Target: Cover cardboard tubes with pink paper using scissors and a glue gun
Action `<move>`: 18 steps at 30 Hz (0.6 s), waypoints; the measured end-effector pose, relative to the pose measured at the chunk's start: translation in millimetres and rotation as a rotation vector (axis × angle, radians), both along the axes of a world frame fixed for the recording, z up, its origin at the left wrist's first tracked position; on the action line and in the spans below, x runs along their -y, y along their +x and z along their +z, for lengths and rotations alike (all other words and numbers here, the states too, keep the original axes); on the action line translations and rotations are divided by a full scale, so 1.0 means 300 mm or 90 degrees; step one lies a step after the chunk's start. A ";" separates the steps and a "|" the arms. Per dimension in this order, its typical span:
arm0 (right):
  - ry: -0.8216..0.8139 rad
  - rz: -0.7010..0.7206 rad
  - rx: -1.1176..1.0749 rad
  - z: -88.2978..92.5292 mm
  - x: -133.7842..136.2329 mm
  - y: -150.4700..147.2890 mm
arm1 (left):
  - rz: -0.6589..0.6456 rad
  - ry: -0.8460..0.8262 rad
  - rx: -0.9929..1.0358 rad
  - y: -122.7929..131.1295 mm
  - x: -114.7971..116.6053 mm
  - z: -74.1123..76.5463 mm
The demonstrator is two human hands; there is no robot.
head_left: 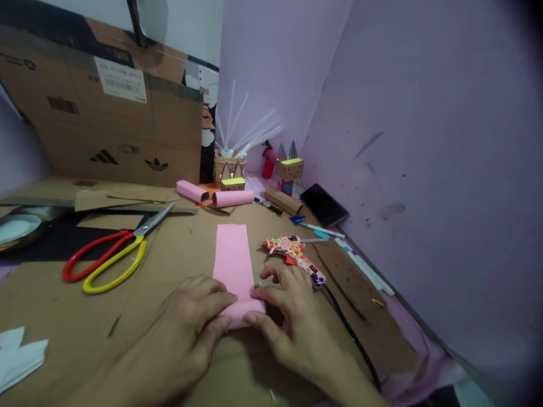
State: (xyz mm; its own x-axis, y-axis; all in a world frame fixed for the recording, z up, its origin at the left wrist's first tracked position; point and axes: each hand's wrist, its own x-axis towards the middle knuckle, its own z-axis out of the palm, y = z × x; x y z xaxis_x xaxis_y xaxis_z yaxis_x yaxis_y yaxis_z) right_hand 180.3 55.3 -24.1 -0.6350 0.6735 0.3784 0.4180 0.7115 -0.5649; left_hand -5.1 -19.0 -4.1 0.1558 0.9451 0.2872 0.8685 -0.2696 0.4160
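Observation:
A strip of pink paper (233, 254) lies lengthwise on the cardboard-covered table, its near end raised and curled over. My left hand (197, 314) grips the left side of that near end, thumb below and fingers on top. On the right side, my right hand (286, 308) pinches the same end between thumb and index finger, the other fingers bent. Whether a core sits inside the curled part is hidden. Just beyond my right hand rests a flower-patterned glue gun (292, 251), its black cord running toward me.
Scissors (127, 249) with red and yellow handles lie at left. Behind the strip are two pink tubes (233, 198), a brown cardboard tube (283, 201) and a marker (268, 206). A phone (324, 204) lies by the wall; a large cardboard box (106, 124) stands at back left.

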 end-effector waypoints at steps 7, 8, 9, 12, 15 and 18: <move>-0.018 -0.027 0.029 0.005 -0.034 -0.022 | 0.003 0.098 -0.046 -0.015 -0.010 -0.056; -0.025 -0.030 0.039 0.004 -0.041 -0.025 | 0.004 0.123 -0.056 -0.013 -0.012 -0.062; -0.032 -0.032 0.048 0.003 -0.047 -0.029 | 0.003 0.139 -0.065 -0.010 -0.013 -0.067; -0.042 -0.042 0.063 -0.006 -0.059 -0.035 | -0.020 0.153 -0.083 -0.003 -0.013 -0.069; -0.043 -0.055 0.058 -0.023 -0.062 -0.038 | -0.023 0.151 -0.118 0.002 -0.009 -0.064; -0.016 -0.069 0.005 -0.039 -0.057 -0.038 | -0.010 0.144 -0.150 0.006 -0.007 -0.061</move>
